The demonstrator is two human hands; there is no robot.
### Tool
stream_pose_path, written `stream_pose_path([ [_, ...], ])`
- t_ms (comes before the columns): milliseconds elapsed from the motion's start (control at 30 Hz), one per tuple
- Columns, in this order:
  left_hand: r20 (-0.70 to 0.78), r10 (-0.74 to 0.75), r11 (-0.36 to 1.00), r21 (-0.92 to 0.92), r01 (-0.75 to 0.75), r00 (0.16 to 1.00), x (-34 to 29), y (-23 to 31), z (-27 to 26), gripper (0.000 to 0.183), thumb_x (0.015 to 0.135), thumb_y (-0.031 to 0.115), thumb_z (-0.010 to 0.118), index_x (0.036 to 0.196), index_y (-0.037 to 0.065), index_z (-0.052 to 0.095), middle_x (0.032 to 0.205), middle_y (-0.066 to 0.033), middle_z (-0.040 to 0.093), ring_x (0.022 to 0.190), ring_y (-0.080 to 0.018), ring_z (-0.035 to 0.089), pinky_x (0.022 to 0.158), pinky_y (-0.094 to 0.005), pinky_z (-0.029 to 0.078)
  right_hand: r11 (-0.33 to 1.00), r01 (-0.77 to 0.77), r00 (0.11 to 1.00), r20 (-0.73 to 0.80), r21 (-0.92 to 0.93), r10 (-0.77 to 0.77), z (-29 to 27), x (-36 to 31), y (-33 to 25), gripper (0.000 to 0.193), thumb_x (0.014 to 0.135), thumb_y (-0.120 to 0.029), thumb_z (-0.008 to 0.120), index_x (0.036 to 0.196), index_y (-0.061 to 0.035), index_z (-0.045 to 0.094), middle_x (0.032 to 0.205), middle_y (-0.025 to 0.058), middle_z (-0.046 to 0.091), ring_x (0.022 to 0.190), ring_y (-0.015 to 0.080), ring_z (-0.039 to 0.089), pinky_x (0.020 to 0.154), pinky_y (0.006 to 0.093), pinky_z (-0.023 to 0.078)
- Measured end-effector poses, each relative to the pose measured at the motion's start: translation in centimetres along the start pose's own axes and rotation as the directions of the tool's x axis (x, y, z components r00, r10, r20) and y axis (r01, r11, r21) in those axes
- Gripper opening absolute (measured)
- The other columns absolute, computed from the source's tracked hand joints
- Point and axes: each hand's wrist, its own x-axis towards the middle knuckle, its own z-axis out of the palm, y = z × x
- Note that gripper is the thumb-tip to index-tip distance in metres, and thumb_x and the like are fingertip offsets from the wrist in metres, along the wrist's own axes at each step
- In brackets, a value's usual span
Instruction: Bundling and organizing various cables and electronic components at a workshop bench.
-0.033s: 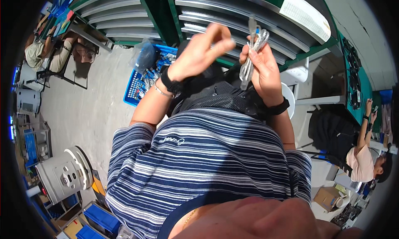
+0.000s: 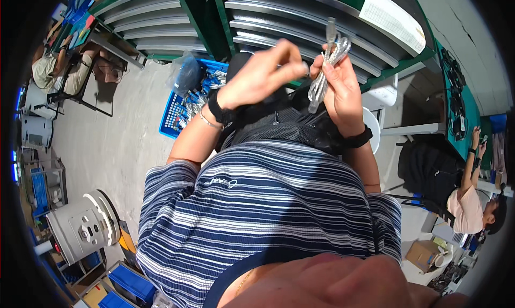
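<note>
My right hand [image 2: 341, 93] is closed around a silver-grey cable [image 2: 322, 83] folded into a bundle. One clear-ended plug [image 2: 331, 28] points up above the fingers, and the other plug [image 2: 313, 107] hangs below them. A little to the left of the bundle is my left hand [image 2: 263, 75], slightly blurred. Its thumb and forefinger are curved and apart, with nothing visible between them. Beside my left forearm, a blue perforated basket [image 2: 170, 115] holds several similar silver cables with blue parts [image 2: 196, 101] and a clear plastic bag [image 2: 188, 75].
A green-framed bench with slatted metal panels [image 2: 268, 18] stands ahead. Behind my right wrist is a white round container [image 2: 371, 123]. Another person [image 2: 465, 206] works at the right; a seated person [image 2: 48, 72] is at the far left. A white round-topped machine [image 2: 80, 227] stands lower left.
My left hand has moved slightly right and down toward the cable bundle. The bundle in my right hand has shifted a little to the right at its top.
</note>
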Motion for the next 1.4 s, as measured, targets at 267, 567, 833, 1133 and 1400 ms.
stream_pose_path([
  [267,0.257,-0.064,0.883,-0.435,0.175,0.964,-0.1,-1.1,3.2,0.034,0.091,0.021,0.066,0.114,0.0,0.054,0.087,-0.0041,0.064,0.082,-0.0113,0.062,0.077,-0.027,0.05,0.991,0.131,0.985,-0.109,0.008,-0.13,1.2,0.0,-0.4,0.03,0.1,-0.01,0.046,0.128,-0.0042,0.038,0.11,0.0122,0.055,0.102,0.0207,0.058,0.09,0.0339,0.049],
  [567,0.178,-0.077,0.934,-0.332,0.134,0.981,0.4,-2.0,4.0,0.036,0.084,0.029,0.076,0.098,0.0,0.058,0.075,-0.0018,0.061,0.065,-0.0054,0.057,0.058,-0.0193,0.044,0.986,0.156,0.985,-0.061,-0.058,-0.159,1.7,-0.3,-0.1,0.034,0.1,-0.009,0.047,0.132,-0.0028,0.036,0.104,0.0083,0.055,0.09,0.0137,0.056,0.078,0.0284,0.049],
  [833,0.547,0.003,0.895,0.372,-0.246,0.837,5.2,0.9,-0.7,0.046,0.087,0.041,0.066,0.103,-0.002,0.059,0.085,-0.0174,0.067,0.081,-0.0336,0.066,0.073,-0.0402,0.051,0.813,0.067,0.978,0.198,-0.579,0.061,-0.4,2.9,-4.5,0.028,0.097,-0.014,0.056,0.119,0.0009,0.047,0.104,0.0071,0.06,0.097,0.0121,0.059,0.087,0.0287,0.048],
  [1133,0.473,0.174,0.9,0.28,-0.334,0.864,24.2,5.8,-9.0,0.031,0.091,0.035,0.063,0.093,0.003,0.065,0.087,-0.0078,0.066,0.078,-0.0169,0.062,0.069,-0.028,0.048,0.065,0.086,0.991,0.092,-0.994,0.094,-0.5,20.1,-19.4,0.024,0.088,-0.012,0.054,0.109,-0.0023,0.055,0.087,0.0053,0.059,0.082,0.0155,0.056,0.075,0.0324,0.048],
  [1400,0.161,-0.208,0.974,0.128,0.189,0.965,32.5,0.9,-12.9,0.017,0.089,0.023,0.066,0.093,0.006,0.066,0.084,-0.0012,0.065,0.074,-0.0121,0.06,0.069,-0.0255,0.05,0.046,0.174,0.984,0.172,-0.984,-0.053,-9.6,33.2,-19.1,0.027,0.087,-0.011,0.063,0.114,-0.005,0.06,0.09,0.0071,0.062,0.083,0.015,0.054,0.073,0.0306,0.046],
])
